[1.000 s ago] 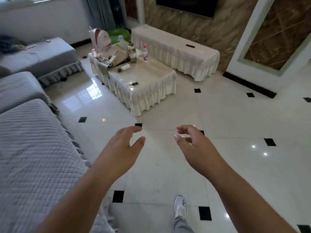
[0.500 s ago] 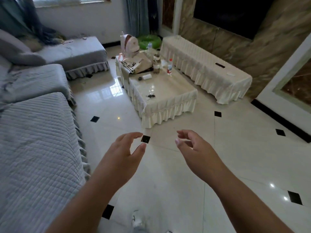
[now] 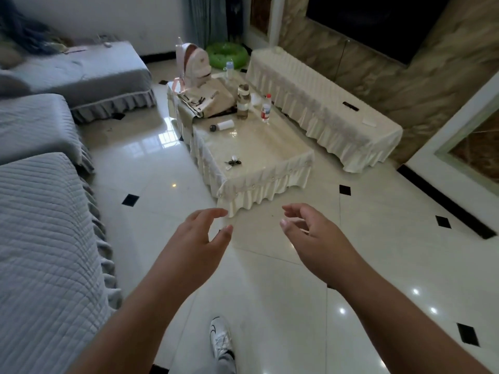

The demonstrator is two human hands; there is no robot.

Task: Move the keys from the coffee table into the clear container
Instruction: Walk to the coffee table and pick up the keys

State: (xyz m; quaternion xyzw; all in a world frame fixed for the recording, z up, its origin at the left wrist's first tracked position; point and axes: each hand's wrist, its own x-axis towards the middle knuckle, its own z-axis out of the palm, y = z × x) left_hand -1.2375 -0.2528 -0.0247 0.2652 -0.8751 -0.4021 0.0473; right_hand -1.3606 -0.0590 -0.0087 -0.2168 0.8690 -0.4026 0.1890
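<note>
keys not yet reached, both grips empty

nothing of the task is done as far as the view shows. the small bunch of dark metal keys with a pale fob [image 3: 233, 163] lies on the glossy top of the low cream counter with a frilled cloth skirt [image 3: 270, 147], close to its left long edge and a little back from its near corner, touched by nothing. the person stands on the white tiled floor [image 3: 270, 292], one white shoe [image 3: 220, 336] forward, and the counter is well apart from both arms. i cannot pick out the clear container for certain: the far end of the counter holds a tall clear bottle [image 3: 243, 102], a small bottle with a red cap [image 3: 266, 107], a white tube with a dark cap lying on its side [image 3: 222, 126], a beige tote bag [image 3: 208, 99] and a white and pink backpack [image 3: 193, 64], but none reads plainly as the target. by my judgement the approach, the pickup, the carry and the drop are all left.

the left grip [image 3: 194, 238] hangs over the floor with fingers loosely curved and thumb apart from them, holding nothing. the right grip [image 3: 316, 238] is likewise spread and relaxed, fingers bent a little, empty, touching nothing. the two are near each other, palms turned inward.
</note>
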